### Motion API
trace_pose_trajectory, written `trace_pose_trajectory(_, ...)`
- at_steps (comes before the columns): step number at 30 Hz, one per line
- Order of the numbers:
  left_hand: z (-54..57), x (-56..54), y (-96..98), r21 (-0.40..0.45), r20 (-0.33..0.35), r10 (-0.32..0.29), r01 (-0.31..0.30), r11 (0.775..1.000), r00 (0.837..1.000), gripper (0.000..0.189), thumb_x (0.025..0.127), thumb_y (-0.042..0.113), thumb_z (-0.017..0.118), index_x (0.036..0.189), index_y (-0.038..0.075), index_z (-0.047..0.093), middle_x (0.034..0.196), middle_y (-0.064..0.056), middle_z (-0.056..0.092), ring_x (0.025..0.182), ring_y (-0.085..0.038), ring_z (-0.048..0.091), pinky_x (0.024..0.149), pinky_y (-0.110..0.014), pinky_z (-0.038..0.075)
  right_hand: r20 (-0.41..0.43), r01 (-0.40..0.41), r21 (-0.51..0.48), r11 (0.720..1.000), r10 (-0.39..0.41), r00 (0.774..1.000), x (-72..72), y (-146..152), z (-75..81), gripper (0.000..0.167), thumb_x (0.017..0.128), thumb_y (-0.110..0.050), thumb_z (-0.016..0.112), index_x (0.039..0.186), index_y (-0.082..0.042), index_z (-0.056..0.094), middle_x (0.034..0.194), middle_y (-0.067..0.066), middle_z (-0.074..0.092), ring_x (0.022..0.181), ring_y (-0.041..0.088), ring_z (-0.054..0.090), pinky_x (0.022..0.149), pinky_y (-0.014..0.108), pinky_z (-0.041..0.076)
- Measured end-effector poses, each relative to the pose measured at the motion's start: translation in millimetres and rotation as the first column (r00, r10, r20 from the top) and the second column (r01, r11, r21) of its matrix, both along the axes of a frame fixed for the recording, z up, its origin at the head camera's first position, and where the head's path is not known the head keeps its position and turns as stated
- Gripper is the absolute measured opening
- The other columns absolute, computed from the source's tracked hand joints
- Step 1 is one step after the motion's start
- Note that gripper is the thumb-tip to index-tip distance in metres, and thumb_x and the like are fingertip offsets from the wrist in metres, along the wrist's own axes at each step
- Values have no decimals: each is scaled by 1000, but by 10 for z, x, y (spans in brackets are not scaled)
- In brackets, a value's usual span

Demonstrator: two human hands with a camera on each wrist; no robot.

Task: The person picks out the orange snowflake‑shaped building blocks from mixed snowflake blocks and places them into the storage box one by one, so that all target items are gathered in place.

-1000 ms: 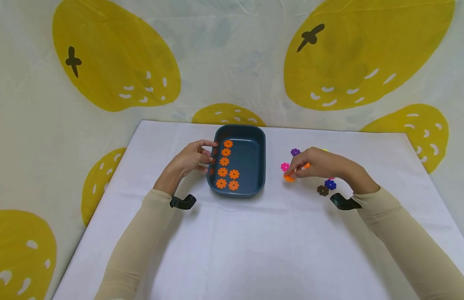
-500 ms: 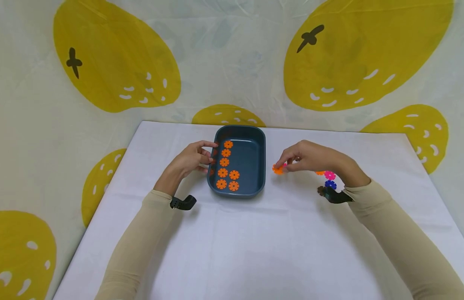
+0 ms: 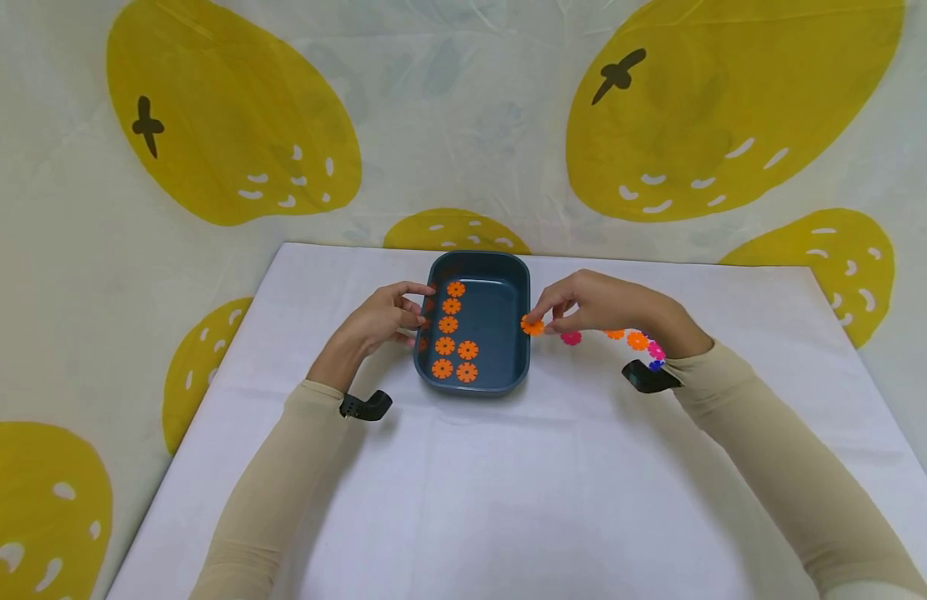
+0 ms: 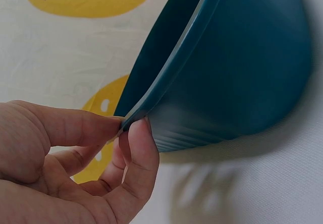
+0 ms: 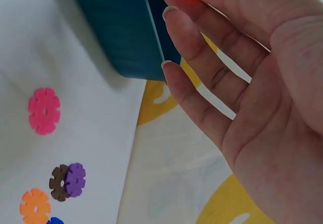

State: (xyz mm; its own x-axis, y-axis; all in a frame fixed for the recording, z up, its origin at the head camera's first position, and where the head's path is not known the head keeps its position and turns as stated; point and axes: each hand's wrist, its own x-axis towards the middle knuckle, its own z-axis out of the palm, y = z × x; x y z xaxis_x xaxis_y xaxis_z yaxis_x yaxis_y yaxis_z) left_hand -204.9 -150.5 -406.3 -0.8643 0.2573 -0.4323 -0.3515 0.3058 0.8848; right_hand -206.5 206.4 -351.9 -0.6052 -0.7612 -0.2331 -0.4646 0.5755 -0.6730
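A dark teal rectangular tray (image 3: 498, 337) stands near the back of the table. My left hand (image 3: 388, 318) holds its left side, and in the left wrist view the thumb and fingers pinch the rim (image 4: 166, 77). Between the thumb and forefinger of my right hand (image 3: 609, 302) is an orange flower-shaped plastic disc (image 3: 533, 326), at the tray's right rim. Inside the tray, several like orange discs (image 3: 448, 325) lie in a left column, with two more beside its near end.
Right of the tray, a pink disc (image 3: 571, 338) and loose orange discs (image 3: 638, 340) lie on the white cloth (image 3: 493, 492). The right wrist view shows a brown disc (image 5: 58, 182) against a purple one (image 5: 76, 180). A patterned curtain (image 3: 463, 125) hangs behind.
My right hand has carried the orange disc leftward from the loose discs to the tray's right rim. My left hand and the tray stay in place.
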Motion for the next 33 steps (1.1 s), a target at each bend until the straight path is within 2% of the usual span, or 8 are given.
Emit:
trace_pose_trajectory(3,-11,-1,-4,1,-6,-7,7,1000,1000,53,95,-6,60,142,17,55,103,-9,50,104,-27,63,68,-38,58,10,2,2,1000,-2,1000,-19,-56,8,30,96,-15,70,125,-23,74,118,-9,72,97,16,66,89,38,57)
trace_pose_trajectory(6,-17,0,-7,3,-11,-13,13,1000,1000,53,95,-5,60,144,15,54,102,-8,51,104,-27,64,69,-38,58,19,-7,-12,1000,7,1000,-43,-116,15,29,96,-14,70,124,-21,74,123,-8,71,102,15,65,95,41,53)
trace_pose_trajectory(9,-17,1,-10,3,-13,-14,14,1000,1000,54,95,-5,60,145,14,52,101,-8,51,104,-27,64,70,-39,58,22,-27,-35,999,28,999,-78,-177,5,29,96,-11,70,124,-17,74,124,-5,71,102,17,64,97,43,53)
trace_pose_trajectory(16,-12,1,-6,-5,-9,-15,15,1000,1000,54,96,-5,60,146,14,52,102,-8,50,105,-27,64,75,-43,58,-17,-58,-24,998,58,998,-144,-307,-4,30,95,-13,71,125,-15,74,125,-4,71,106,15,64,95,37,54)
trace_pose_trajectory(22,-18,-7,-11,0,-4,-19,19,1000,1000,55,95,-6,59,146,13,51,102,-9,50,105,-28,63,76,-44,58,-1,-64,-11,998,64,998,-210,-412,-47,31,95,-15,72,126,-16,73,124,-4,71,98,17,65,85,33,57)
trace_pose_trajectory(28,-26,-13,-11,-1,-3,-18,18,1000,1000,55,95,-5,60,146,14,52,102,-9,50,105,-28,63,75,-44,58,33,-69,2,998,69,997,-272,-512,-111,32,96,-17,72,127,-18,73,124,-5,71,95,16,67,85,30,58)
trace_pose_trajectory(33,-17,-7,-8,4,-7,-15,15,1000,1000,53,95,-5,60,144,15,53,102,-9,51,104,-27,64,73,-42,58,10,-92,9,996,92,996,-326,-585,-168,34,95,-15,72,129,-17,72,124,-4,71,89,15,66,83,31,57)
